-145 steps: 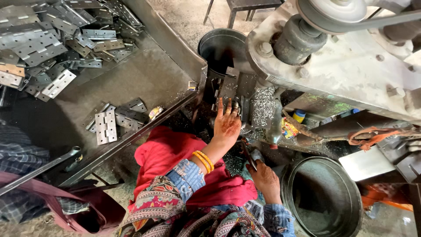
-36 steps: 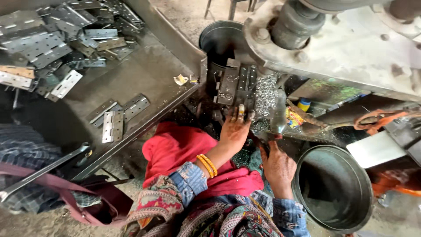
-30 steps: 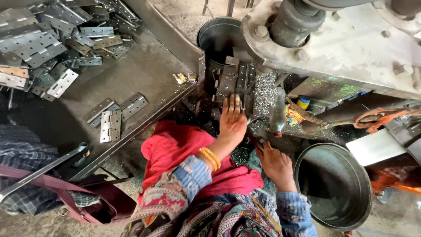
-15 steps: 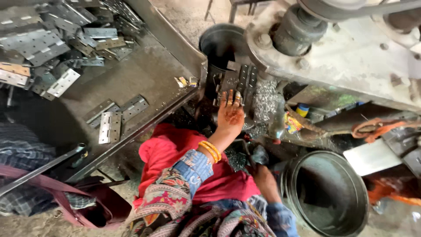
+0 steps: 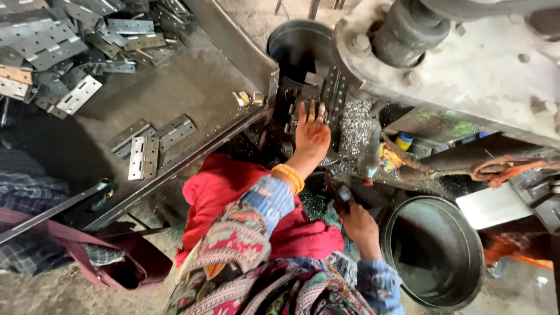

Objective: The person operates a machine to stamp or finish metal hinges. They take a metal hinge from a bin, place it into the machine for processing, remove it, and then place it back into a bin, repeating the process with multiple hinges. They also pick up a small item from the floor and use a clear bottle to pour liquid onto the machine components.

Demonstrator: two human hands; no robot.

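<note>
Left hand (image 5: 311, 135) spread flat on metal hinge plate (image 5: 326, 96) in the press, far middle. Right hand (image 5: 357, 224) wrapped round dark handle (image 5: 338, 195), near. Plate stiff, thin, sharp-edged; best pinched by flat sides.

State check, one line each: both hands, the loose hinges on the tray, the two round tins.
left hand: fingers spread, pressed flat on the metal part in the press.
right hand: closed around a dark handle.
hinges: opened flat on the tray, more heaped at its far left.
near tin: upright, open; no contents visible.
far tin: upright, open, contents hidden.
</note>
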